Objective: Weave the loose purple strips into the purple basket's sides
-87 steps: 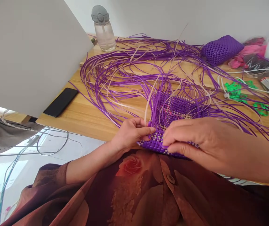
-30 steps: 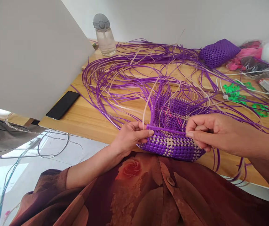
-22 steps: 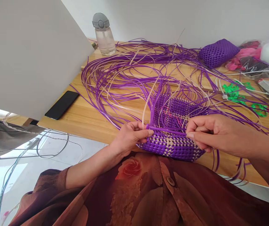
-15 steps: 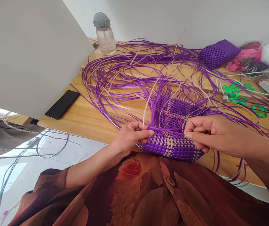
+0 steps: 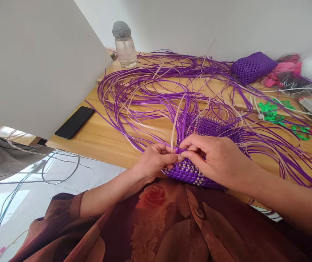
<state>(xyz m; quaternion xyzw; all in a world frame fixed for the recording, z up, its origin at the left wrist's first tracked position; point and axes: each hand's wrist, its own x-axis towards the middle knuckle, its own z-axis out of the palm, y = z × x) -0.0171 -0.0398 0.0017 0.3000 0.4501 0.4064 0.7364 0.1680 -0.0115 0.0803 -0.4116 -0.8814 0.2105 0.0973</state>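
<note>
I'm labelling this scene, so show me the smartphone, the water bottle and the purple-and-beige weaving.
Smartphone (image 5: 74, 122), head view, middle of its dark screen.
Water bottle (image 5: 125, 49), head view, its clear body.
Purple-and-beige weaving (image 5: 187, 173), head view, its near side.

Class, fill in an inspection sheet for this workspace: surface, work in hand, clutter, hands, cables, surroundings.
Surface: light wooden table.
Work in hand: purple-and-beige woven piece; long loose strands spread behind and beside it.
Clutter: upright bottle; flat-lying phone; purple woven pouch; green pieces; plastic bags.
Left hand: pinches the woven piece's edge.
Right hand: at the same edge, close by the left thumb; grip partly hidden.
Cables: white cable on table; pale-blue cables at lower left.
Surroundings: grey panel at left, pale wall behind.
</note>
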